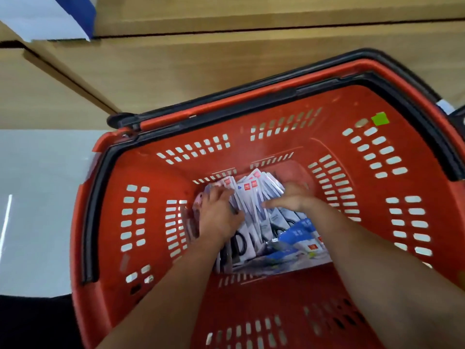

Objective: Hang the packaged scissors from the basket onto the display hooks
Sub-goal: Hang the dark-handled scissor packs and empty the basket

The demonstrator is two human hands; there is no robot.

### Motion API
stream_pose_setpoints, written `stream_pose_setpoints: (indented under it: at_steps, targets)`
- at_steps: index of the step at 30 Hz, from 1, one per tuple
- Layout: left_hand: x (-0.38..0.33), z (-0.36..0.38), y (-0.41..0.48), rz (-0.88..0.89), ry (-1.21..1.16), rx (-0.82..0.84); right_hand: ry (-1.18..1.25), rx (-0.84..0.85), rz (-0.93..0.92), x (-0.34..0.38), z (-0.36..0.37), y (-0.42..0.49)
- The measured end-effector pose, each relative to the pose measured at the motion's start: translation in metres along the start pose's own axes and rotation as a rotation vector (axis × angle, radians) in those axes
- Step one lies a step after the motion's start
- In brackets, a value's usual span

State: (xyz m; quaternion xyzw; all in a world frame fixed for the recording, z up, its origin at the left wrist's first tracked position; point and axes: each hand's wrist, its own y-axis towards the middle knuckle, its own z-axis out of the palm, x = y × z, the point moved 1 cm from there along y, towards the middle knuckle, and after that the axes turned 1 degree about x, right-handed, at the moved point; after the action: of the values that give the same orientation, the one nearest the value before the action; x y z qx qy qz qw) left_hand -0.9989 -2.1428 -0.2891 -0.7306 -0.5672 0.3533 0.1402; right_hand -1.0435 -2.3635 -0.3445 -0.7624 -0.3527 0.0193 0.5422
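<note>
A red plastic basket point(251, 117) with a black rim and folded handles fills the view. At its bottom lies a pile of several white scissors packs point(254, 190) with small red labels, and blue packs point(297, 234) at the right. Both my arms reach down into it. My left hand point(219, 212) lies on the left side of the pile with its fingers curled over the packs. My right hand point(289, 197) is on the right side, thumb stretched across the packs and fingers bent down behind them. The display hooks are out of view.
The basket stands against a wooden shelf base point(226, 61). Grey floor point(37, 197) lies to the left. A white and blue sheet point(50, 16) hangs at the top left corner. A green sticker point(380, 119) sits on the basket's far right wall.
</note>
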Motion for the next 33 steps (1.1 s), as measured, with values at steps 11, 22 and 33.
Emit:
stream_pose_setpoints:
  at_steps: [11, 22, 33]
  targets:
    - [0.007, 0.010, -0.008, -0.025, -0.119, 0.018, -0.007, 0.024, -0.035, 0.018, 0.025, -0.005]
    - [0.019, 0.002, -0.008, -0.050, -0.235, -0.070, 0.220, -0.047, -0.116, 0.007, 0.003, -0.021]
    - [-0.039, -0.027, -0.041, 0.095, -0.699, 0.220, 0.404, -0.059, -0.322, 0.029, -0.053, -0.107]
